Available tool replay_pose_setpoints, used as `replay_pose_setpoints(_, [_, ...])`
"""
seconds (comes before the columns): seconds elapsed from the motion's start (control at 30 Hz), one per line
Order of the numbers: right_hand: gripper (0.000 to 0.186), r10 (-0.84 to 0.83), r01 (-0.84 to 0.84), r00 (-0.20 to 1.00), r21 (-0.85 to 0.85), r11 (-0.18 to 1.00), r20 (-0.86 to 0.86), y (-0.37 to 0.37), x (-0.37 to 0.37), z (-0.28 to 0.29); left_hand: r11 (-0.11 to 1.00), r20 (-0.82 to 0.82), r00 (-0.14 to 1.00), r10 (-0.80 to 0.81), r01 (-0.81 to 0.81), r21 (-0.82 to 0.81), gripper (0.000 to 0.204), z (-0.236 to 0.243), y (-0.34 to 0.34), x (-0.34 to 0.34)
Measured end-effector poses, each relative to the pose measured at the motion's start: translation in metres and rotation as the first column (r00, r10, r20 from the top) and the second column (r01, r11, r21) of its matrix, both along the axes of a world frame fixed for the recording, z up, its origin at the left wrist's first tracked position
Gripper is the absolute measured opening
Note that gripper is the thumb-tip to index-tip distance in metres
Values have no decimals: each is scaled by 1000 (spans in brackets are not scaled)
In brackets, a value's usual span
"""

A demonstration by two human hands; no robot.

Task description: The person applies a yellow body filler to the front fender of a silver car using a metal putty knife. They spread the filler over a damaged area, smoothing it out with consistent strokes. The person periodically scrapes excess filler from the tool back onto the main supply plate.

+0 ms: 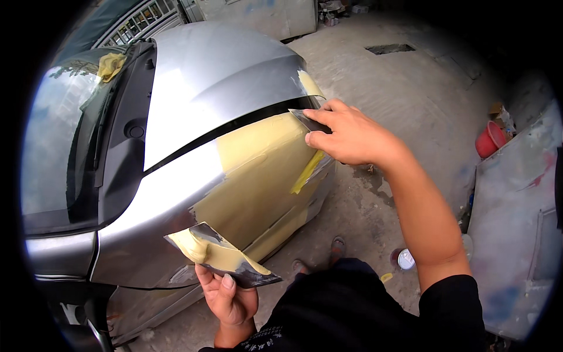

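My right hand [359, 134] grips a dark flat putty spreader [314, 122] between thumb and fingers. The spreader's edge is at the front end of the silver car fender [167, 199], next to the hood gap. Pale yellow putty [252, 176] covers much of the fender, with a further patch below. Low in front of me, my left hand [229, 298] pinches the lower edge of a dark putty board [249, 276]. A thick lump of yellow putty [190, 245] sits at the board's left corner, with more smeared along it.
The silver hood [223, 70] has putty at its front corner. A yellow cloth [110, 66] lies by the windshield. On the concrete floor [375, 88] are a can [405, 259] near my right elbow and a red bucket [491, 139]. A worn panel [516, 223] stands at right.
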State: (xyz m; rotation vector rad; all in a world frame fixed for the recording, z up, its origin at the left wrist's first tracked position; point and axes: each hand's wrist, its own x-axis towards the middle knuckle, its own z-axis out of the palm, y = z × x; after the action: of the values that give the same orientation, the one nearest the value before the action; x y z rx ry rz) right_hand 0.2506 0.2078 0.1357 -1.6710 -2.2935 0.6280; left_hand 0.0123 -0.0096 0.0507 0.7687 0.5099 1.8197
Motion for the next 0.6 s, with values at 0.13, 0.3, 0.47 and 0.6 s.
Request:
replay_pose_setpoints(0.13, [64, 9, -6, 1000, -102, 995, 29, 13, -11, 6, 1000, 17, 1000, -3, 3, -17, 60, -4, -5, -6])
replay_pose_setpoints(0.3, [64, 65, -61, 997, -80, 995, 45, 0, -31, 18, 998, 74, 997, 6, -1, -64, 63, -4, -9, -11])
replay_pose_setpoints(0.47, [60, 151, -151, 989, 7, 989, 4, -34, -49, 27, 997, 87, 996, -15, 21, -74, 64, -6, -10, -20])
replay_pose_setpoints(0.6, [57, 183, -177, 983, 144, 974, -32, -68, -65, 21, 999, 34, 999, -34, 35, -29, 62, -14, -12, -32])
